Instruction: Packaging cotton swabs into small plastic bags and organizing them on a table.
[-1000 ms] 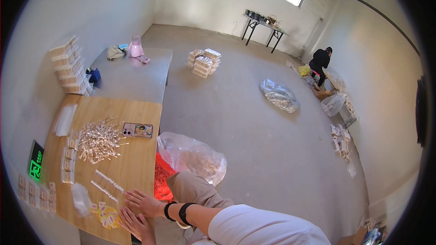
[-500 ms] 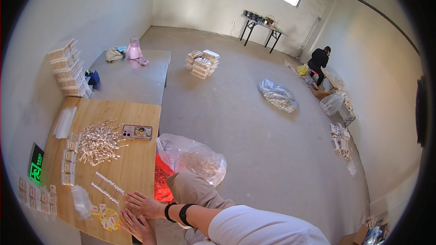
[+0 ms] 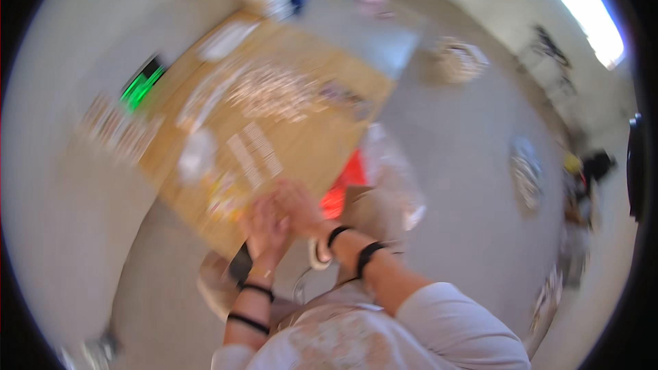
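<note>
The picture is smeared by motion. My left hand [image 3: 266, 227] and my right hand [image 3: 299, 207] are side by side at the near edge of the wooden table [image 3: 329, 137]. Blur hides how their fingers are set and whether anything lies under or between them. Just beyond them is a laid-out row of cotton swabs [image 3: 255, 153]. Yellow and white cards [image 3: 226, 197] lie to the left of my left hand. Farther back spreads a heap of loose cotton swabs [image 3: 274, 90].
Clear plastic sleeves [image 3: 197, 156] lie by the table's left side, near a line of small boxes [image 3: 205, 99]. A phone [image 3: 346, 99] is right of the heap. On the floor stand a red bag [image 3: 346, 179] and a clear plastic bag [image 3: 394, 171]. A person [image 3: 598, 166] is far right.
The view has swung, so the table appears turned and farther up and right. Both hands remain close together by the table's near edge; both forearms now show.
</note>
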The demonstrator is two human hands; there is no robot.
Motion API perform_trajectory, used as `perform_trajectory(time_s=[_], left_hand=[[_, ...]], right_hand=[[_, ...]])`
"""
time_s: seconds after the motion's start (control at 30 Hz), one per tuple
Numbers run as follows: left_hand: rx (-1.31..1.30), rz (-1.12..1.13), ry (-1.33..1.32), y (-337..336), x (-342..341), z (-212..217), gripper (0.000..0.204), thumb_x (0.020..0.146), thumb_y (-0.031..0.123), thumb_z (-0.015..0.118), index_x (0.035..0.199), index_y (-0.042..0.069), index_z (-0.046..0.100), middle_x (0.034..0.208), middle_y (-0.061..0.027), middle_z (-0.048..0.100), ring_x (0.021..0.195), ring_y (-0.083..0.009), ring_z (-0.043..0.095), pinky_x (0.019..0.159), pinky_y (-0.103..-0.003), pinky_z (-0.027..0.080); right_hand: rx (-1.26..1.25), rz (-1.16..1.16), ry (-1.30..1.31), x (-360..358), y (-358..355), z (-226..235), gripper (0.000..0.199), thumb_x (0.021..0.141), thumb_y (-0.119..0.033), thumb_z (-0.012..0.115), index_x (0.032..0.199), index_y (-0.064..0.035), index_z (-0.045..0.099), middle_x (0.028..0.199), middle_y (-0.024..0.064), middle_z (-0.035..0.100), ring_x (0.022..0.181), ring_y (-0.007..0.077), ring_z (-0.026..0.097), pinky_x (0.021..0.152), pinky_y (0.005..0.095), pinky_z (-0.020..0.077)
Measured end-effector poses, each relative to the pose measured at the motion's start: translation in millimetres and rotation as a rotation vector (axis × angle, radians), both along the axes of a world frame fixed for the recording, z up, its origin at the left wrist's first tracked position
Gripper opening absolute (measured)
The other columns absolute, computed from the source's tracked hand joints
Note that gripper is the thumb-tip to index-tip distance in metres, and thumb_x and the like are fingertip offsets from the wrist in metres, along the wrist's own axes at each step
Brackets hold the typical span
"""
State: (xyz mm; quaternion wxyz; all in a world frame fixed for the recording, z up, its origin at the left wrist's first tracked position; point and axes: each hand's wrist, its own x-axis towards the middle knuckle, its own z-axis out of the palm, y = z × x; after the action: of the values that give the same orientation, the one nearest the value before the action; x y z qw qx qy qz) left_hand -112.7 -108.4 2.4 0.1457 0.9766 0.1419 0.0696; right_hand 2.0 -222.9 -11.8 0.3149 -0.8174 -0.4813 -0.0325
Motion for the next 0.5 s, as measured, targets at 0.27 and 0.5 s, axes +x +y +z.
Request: perform_trajectory(time_s=[0.27,0.5], left_hand=[[-0.107,0.145,-0.199,12,-21,-4,0.064,0.093,0.035,0.057,0.144,0.001,0.038,0.152,-0.0164,0.034,0.147,-0.0345,0.024,0.122,-0.057,0.01],[-0.155,0.175,-0.282,11,-25,-3,0.049,0.092,0.029,0.059,0.131,0.002,0.045,0.14,-0.0191,0.04,0.138,-0.037,0.033,0.12,-0.056,0.016]], right_hand=[[-0.398,0.018,-0.119,-13,11,8,0.084,0.09,-0.051,0.057,0.154,-0.0038,0.028,0.159,0.0243,0.023,0.15,0.0358,0.018,0.123,0.0518,0.0115],[-0.341,0.02,-0.132,-14,7,5,0.084,0.092,-0.055,0.054,0.153,-0.0036,0.028,0.159,0.0244,0.023,0.15,0.0371,0.018,0.122,0.0532,0.0122]])
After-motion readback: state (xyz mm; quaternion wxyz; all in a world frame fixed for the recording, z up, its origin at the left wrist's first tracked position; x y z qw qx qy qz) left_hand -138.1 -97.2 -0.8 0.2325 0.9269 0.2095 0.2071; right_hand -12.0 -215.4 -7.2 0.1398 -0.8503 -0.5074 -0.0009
